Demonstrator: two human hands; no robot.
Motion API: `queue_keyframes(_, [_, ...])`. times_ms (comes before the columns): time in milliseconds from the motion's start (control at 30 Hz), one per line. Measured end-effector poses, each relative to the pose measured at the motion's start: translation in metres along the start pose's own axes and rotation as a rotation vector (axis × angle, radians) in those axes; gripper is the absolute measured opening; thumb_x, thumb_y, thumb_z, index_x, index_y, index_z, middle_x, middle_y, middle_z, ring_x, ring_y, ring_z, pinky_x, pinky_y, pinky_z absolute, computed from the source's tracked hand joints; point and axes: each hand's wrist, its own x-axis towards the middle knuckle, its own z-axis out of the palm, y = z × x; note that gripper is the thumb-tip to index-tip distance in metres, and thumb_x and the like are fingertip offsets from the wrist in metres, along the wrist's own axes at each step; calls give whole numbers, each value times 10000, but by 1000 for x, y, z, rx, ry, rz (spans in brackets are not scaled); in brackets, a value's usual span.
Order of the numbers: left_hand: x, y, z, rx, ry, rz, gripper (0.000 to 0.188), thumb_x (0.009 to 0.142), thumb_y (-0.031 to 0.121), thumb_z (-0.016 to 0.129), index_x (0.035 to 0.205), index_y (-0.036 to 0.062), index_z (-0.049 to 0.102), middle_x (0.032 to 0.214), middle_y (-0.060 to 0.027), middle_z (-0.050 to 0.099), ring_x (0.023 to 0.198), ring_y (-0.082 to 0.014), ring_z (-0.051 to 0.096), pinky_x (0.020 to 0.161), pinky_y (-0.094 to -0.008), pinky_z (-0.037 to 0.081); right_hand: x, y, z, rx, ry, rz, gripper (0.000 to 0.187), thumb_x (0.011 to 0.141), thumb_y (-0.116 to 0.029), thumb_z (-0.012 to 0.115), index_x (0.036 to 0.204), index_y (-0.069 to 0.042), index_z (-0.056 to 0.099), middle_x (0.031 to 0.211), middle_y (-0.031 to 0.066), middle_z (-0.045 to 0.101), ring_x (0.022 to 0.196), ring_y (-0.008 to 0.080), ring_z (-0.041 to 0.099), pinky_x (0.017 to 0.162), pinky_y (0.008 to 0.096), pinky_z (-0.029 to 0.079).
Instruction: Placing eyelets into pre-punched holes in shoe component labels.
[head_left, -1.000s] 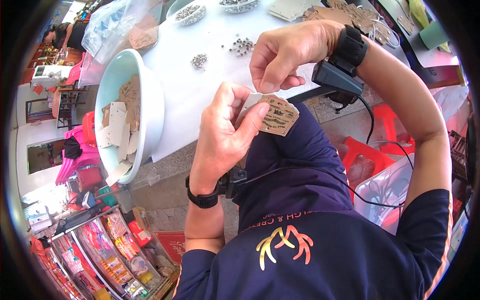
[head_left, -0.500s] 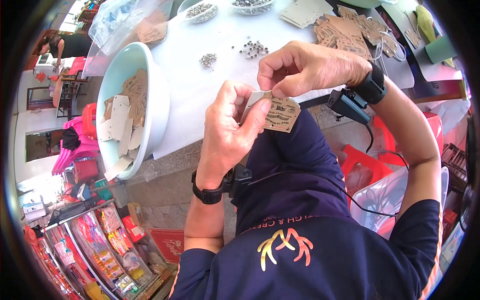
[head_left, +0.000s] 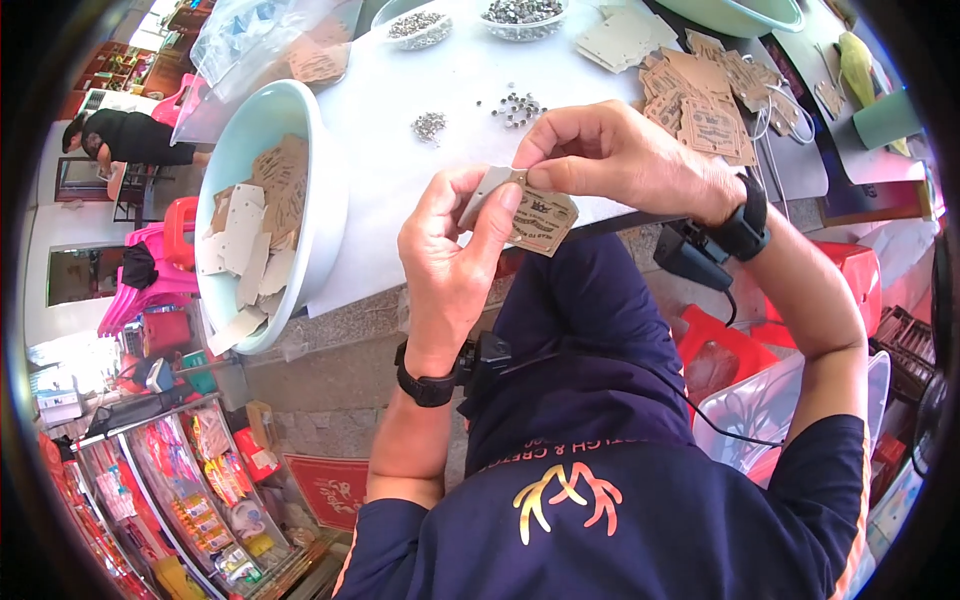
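Note:
A printed brown cardboard card [head_left: 543, 222] with a pale grey flap is held over the table's near edge. My left hand [head_left: 450, 245] is closed round its left side, thumb pressed on the printed face. Thumb and forefinger of my right hand [head_left: 630, 155] pinch together at the card's upper edge; whether a small metal piece sits between them is hidden. Just beyond, on the white tabletop [head_left: 385, 130], lie a small heap of silvery metal pieces [head_left: 429, 127] and a scatter of small round metal studs [head_left: 518, 109].
On the left stands a pale blue basin [head_left: 330, 215] of cards. Two clear tubs of metal pieces [head_left: 418, 28] are at the back. Brown cards [head_left: 700, 95] pile at right, beside a white cable [head_left: 765, 125]. A person [head_left: 125, 137] bends in the left background.
The view has shifted slightly. My right fingertips have moved a little left along the card's top edge, and the card is tilted more. The background person has moved further into view.

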Motion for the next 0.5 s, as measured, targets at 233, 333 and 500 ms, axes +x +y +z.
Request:
queue_keyframes(233, [-3,-2,3,-307,107,-105,205,924,120,653,1078,-3,595,949,-51,659,827,-72,618,715,-237,519,-2,4,22,168,270,-28,254,913,-142,675,1112,5,613,936,-10,636,863,31,586,759,193,481])
queue_keyframes(333, [-3,5,2,-441,127,-235,202,931,135,644,1073,4,588,960,-57,663,826,-77,628,724,-237,536,-8,4,30,14,306,11,253,935,-196,654,1099,-5,625,870,-23,622,790,26,570,686,195,472])
queue_keyframes(500, [-5,6,-5,-495,131,-208,194,944,112,601,1104,9,565,1014,-99,664,931,-151,643,841,-324,523,-22,1,37,-65,259,76,356,934,-345,643,1024,-1,663,645,-31,557,613,41,511,537,218,425])
